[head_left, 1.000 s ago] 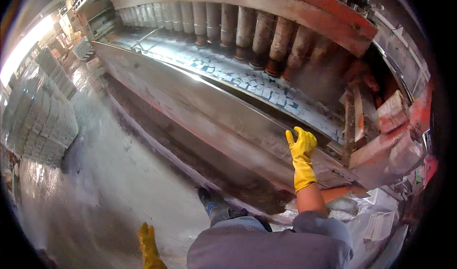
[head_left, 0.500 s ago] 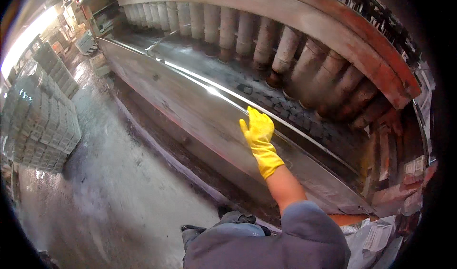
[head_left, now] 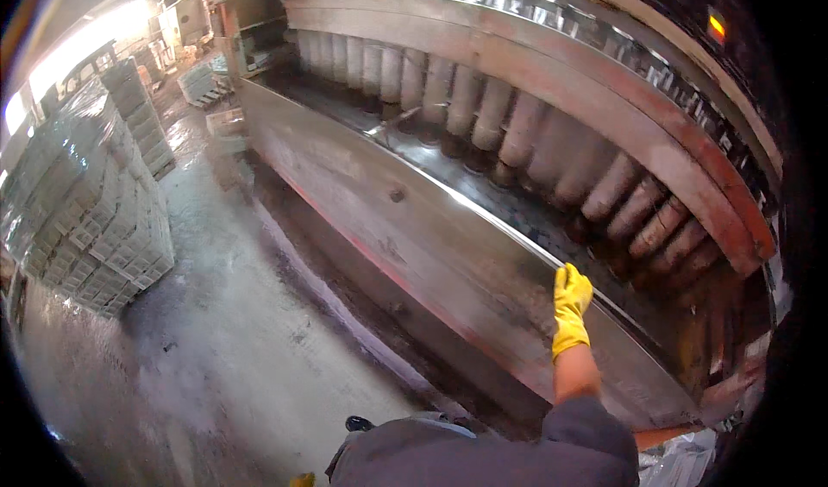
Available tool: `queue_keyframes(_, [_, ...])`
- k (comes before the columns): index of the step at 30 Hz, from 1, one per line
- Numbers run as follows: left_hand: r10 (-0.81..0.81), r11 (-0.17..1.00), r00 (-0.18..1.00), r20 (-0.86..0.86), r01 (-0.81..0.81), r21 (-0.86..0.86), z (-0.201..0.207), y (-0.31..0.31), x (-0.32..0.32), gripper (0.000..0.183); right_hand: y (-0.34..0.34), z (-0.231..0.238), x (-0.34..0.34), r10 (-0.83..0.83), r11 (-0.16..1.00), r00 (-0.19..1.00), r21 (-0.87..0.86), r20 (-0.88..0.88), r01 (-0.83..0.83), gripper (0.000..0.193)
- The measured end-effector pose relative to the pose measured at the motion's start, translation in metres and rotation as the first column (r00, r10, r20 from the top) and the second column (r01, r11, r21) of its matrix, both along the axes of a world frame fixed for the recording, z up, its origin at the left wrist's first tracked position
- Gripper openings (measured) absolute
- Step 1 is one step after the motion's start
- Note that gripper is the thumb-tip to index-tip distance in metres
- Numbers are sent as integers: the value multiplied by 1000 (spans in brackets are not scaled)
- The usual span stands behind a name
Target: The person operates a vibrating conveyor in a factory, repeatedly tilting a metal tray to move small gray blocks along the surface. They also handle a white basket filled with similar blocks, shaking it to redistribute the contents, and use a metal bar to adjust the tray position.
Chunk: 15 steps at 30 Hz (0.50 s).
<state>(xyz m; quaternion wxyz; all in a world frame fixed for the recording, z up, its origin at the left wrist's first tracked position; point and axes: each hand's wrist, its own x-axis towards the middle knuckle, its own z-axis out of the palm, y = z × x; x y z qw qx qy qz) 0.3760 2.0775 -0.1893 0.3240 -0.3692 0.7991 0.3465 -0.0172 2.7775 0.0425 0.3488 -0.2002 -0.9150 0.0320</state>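
My right hand (head_left: 571,304), in a yellow rubber glove, reaches forward to the top edge of a long grey metal panel (head_left: 414,219). Its fingers are bent over that edge and closed on it. Behind the panel lies a trough-like machine bed, with a row of thick upright cylinders (head_left: 487,116) above it. A thin metal rod (head_left: 405,118) juts across the bed farther along. Of my left hand (head_left: 302,480), only a scrap of yellow glove shows at the lower edge; its fingers are hidden.
A curved beam (head_left: 535,51), grey turning red at the right, spans above the cylinders. At left, a wrapped pallet stack of blocks (head_left: 95,202) stands on the wet concrete floor (head_left: 224,349). Plastic-wrapped material (head_left: 681,457) lies at lower right. An amber light (head_left: 717,27) glows upper right.
My right hand has gone from spread fingers over the panel's edge to bent fingers on it, farther right. The gap behind the edge looks narrower. The view has shifted; a yellow glove scrap appears below.
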Motion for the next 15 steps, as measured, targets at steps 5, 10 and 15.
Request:
queue_keyframes(5, [-75, 996, 997, -27, 74, -42, -1, -92, -70, 61, -11, -27, -20, -217, 969, 976, 128, 22, 213, 50])
queue_keyframes(10, [47, 999, 961, -274, -41, 27, 18, -122, -197, 63, -49, -13, -45, -354, 932, 915, -11, 194, 363, 56])
queue_keyframes(15, [199, 970, 814, -546, -85, 228, 35, -157, -318, 66, -108, -45, -120, -250, 947, 964, 186, -87, 263, 54])
